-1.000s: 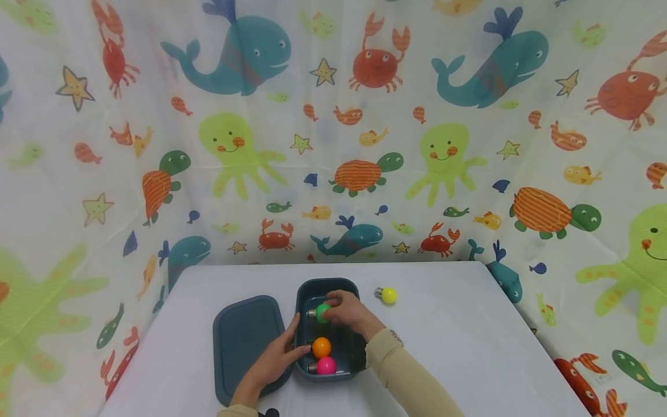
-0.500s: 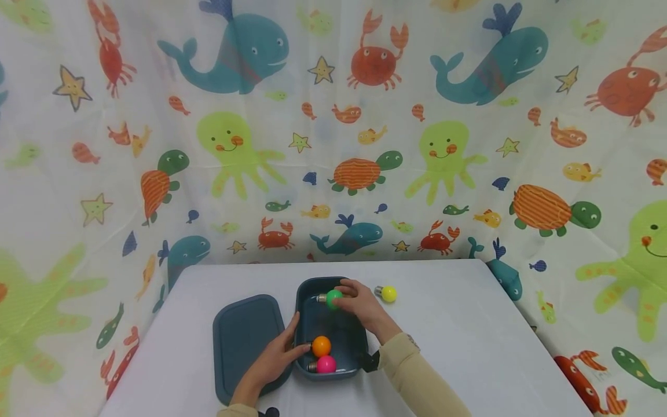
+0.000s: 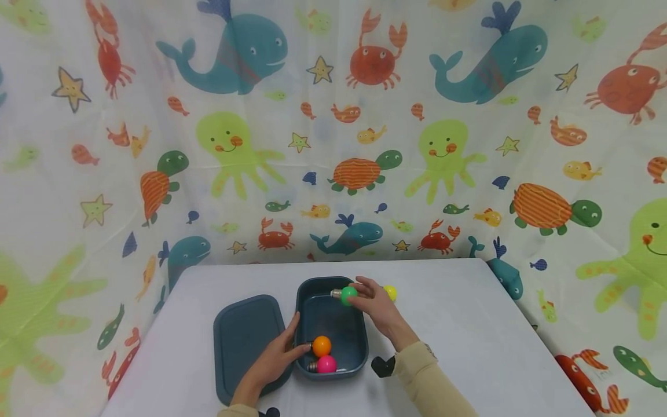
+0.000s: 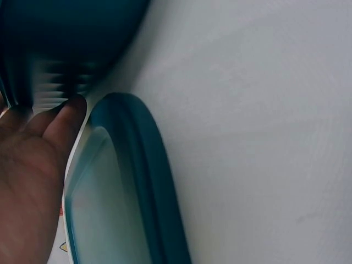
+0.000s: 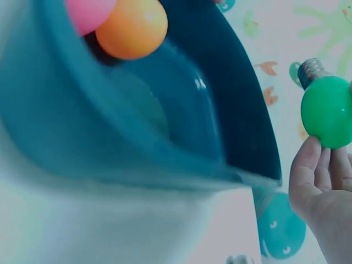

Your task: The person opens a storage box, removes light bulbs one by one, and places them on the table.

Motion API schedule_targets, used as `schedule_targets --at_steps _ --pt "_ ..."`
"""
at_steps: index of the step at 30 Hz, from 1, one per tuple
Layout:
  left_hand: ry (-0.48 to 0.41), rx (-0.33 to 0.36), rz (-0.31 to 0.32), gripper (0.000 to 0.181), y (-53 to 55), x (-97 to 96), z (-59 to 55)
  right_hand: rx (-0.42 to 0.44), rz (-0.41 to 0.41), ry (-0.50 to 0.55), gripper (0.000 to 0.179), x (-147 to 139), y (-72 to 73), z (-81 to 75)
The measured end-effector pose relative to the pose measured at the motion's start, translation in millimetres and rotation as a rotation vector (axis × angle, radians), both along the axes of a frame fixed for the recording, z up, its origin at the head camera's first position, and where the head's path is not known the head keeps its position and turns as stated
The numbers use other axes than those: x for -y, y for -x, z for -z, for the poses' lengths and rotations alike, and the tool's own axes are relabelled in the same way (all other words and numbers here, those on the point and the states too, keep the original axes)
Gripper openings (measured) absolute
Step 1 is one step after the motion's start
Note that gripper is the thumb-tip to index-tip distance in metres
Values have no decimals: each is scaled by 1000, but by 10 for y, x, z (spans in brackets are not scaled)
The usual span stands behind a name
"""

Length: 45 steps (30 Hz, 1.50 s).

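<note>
A dark blue rounded box stands on the white table. My left hand holds its left wall, fingers along the outside and thumb over the rim. Inside, at the near end, lie an orange light bulb and a pink light bulb. My right hand pinches a green light bulb by its round end above the box's far right rim, the metal screw base pointing left. In the right wrist view the green bulb is seen apart from the box wall.
The box's flat blue lid lies left of the box, partly under my left hand. A yellow light bulb lies on the table just behind my right hand, partly hidden. A curtain with sea animals hangs behind the table.
My right hand has lifted the green bulb from inside the box and carried it right and away from me, to the far right rim. The left hand stays in place.
</note>
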<state>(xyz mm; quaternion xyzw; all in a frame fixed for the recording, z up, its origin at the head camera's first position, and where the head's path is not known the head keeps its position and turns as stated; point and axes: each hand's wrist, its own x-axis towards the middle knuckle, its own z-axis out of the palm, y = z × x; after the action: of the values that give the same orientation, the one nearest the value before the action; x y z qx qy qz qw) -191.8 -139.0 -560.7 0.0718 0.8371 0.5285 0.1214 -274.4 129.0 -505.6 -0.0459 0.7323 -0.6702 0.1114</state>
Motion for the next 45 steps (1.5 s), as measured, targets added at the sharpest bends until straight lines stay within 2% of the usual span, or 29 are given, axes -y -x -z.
schedule_targets --at_steps 8,13,19,24,31,36,45 --pt "-2 5 -6 88 1 4 5 -54 128 -17 70 -222 -38 107" --pt "0 1 -7 88 9 6 13 -47 186 -8 69 -370 -57 187" --pt "1 3 -4 88 15 5 25 1 233 26 72 -509 -92 279" --pt "-2 -4 1 88 17 10 28 2 282 -79 74 -556 -135 379" --pt "-13 -8 6 88 20 12 27 -56 347 -240 75 -545 -154 531" --pt "-17 0 1 88 19 9 14 -70 391 -281 74 -503 -143 605" --pt "-10 8 2 88 13 4 15 -183 452 -438 66 -417 -86 720"
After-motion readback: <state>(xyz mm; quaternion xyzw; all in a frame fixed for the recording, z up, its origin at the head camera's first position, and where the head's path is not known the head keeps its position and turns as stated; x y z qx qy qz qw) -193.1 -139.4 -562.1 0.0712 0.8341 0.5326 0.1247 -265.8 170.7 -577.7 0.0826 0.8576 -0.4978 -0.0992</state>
